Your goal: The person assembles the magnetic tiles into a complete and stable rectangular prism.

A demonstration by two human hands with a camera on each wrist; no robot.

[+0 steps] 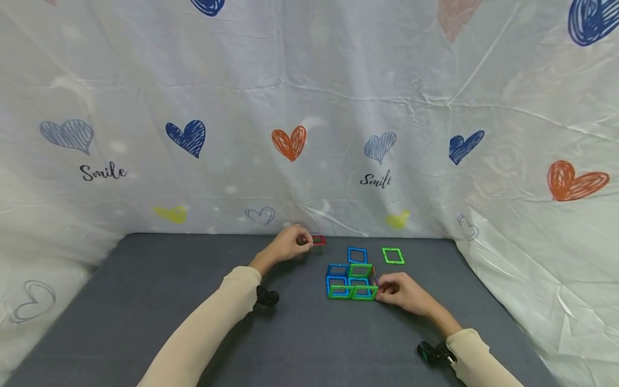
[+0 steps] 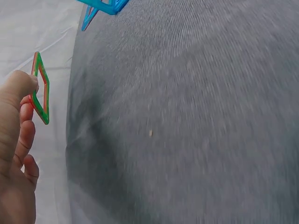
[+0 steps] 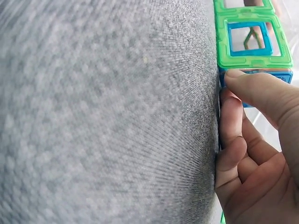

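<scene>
My left hand (image 1: pixel 289 243) is over the far edge of the table, pinching a square magnetic tile (image 2: pixel 40 111) between thumb and fingers. The tile is an open frame with red and green edges, held tilted in the left wrist view. To the right stands a boxy structure of magnetic tiles (image 1: pixel 352 292), blue and green frames with a reddish one at its right end. My right hand (image 1: pixel 403 293) grips that right end, thumb at the lower corner and fingers curled beside it. Its fingertips are partly hidden in the right wrist view.
Behind the structure, a blue square tile (image 1: pixel 357 262) and a green square tile (image 1: pixel 394 262) lie on the dark grey table (image 1: pixel 145 301). A white cloth (image 1: pixel 319 107) printed with hearts hangs behind the table's far edge.
</scene>
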